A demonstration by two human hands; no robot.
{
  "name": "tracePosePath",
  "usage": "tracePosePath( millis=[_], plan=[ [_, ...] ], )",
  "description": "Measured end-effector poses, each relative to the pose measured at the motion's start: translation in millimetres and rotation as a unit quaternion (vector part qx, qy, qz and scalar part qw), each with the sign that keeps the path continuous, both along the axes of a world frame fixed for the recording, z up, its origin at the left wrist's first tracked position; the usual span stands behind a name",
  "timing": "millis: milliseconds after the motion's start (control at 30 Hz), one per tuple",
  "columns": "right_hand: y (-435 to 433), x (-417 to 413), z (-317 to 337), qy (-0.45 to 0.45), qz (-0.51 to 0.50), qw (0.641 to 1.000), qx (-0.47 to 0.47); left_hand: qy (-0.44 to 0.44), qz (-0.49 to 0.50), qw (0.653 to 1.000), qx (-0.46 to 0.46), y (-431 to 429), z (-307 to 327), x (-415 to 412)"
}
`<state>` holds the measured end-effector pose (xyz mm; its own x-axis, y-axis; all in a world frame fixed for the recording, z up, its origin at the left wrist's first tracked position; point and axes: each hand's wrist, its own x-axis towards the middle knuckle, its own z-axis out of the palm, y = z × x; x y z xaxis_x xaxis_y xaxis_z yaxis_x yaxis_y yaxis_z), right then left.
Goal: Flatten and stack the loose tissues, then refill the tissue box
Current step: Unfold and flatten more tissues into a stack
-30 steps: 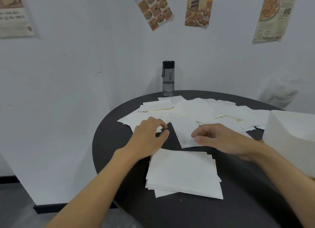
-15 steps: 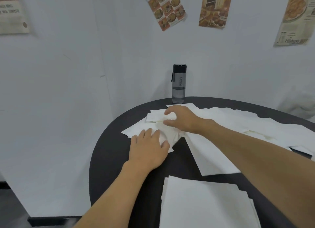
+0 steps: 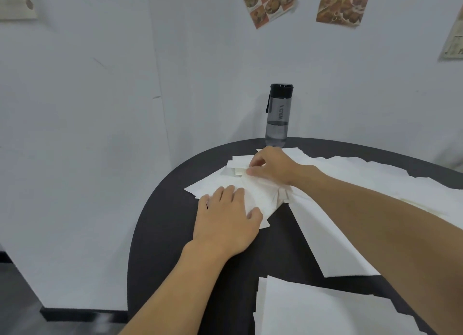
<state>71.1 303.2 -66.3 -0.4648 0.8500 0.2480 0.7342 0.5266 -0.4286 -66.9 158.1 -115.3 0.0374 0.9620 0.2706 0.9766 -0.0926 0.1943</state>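
Note:
Loose white tissues (image 3: 363, 182) lie spread over the far half of the round black table (image 3: 160, 234). My left hand (image 3: 225, 219) lies flat with straight fingers on a wrinkled tissue (image 3: 260, 197) at the table's left. My right hand (image 3: 270, 167) reaches across and pinches the folded edge of a tissue just beyond it. A neat stack of flattened tissues (image 3: 325, 312) sits at the near edge. The tissue box is out of view.
A grey water bottle (image 3: 278, 116) with a black cap stands at the table's far edge, right behind my right hand. White walls with food posters (image 3: 270, 1) close in behind and to the left. The table's left rim drops off to the floor.
My right hand has gone from the table's middle to the far left tissues and now pinches one. My left hand has flattened onto a tissue. The view has moved closer; the box left the frame.

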Motion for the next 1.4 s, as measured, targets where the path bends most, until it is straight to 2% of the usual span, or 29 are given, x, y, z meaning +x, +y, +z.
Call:
tracePosePath(
  millis=[133, 333, 433, 533, 633, 733, 800, 967, 1100, 1167, 1300, 1400],
  plan=[
    [-1.6, 1.5, 2.1, 0.009, -0.009, 1.0, 0.006, -0.01, -0.002, 1.0, -0.01, -2.1, 2.5, 0.1],
    [-16.8, 5.9, 13.4, 0.083, -0.052, 0.992, 0.077, -0.024, -0.001, 1.0, -0.02, -4.9, 7.7, 0.9],
    [-35.3, 10.6, 26.2, 0.113, -0.056, 0.987, 0.1, -0.08, 0.007, 0.997, 0.004, -8.5, 12.9, 2.1],
    [-60.7, 18.4, 41.0, 0.143, -0.06, 0.981, 0.117, -0.174, 0.011, 0.982, 0.067, -13.9, 20.8, 2.0],
    [-91.6, 28.8, 54.2, 0.156, -0.055, 0.979, 0.12, -0.292, 0.0, 0.945, 0.148, -20.9, 31.2, -0.4],
    [-123.8, 40.7, 64.3, 0.169, -0.048, 0.979, 0.102, -0.453, -0.024, 0.871, 0.187, -35.8, 44.5, -0.1],
    [-145.9, 47.9, 67.8, 0.168, -0.042, 0.981, 0.084, -0.521, -0.053, 0.832, 0.183, -47.9, 52.4, 4.0],
    [-193.1, 61.6, 71.4, 0.157, -0.029, 0.986, 0.051, -0.553, -0.12, 0.81, 0.15, -75.8, 70.6, 15.2],
    [-223.4, 76.6, 70.0, 0.172, -0.037, 0.984, 0.023, -0.554, -0.131, 0.812, 0.126, -98.5, 74.9, 19.3],
    [-234.9, 90.0, 66.3, 0.188, -0.051, 0.981, 0.007, -0.577, -0.128, 0.799, 0.109, -109.9, 76.6, 20.5],
    [-255.6, 113.6, 52.7, 0.271, -0.059, 0.96, -0.035, -0.623, -0.102, 0.774, 0.052, -122.4, 74.9, 15.5],
    [-269.9, 124.2, 40.1, 0.34, -0.066, 0.936, -0.06, -0.595, -0.122, 0.794, 0.028, -130.9, 70.1, 13.6]
  ],
)
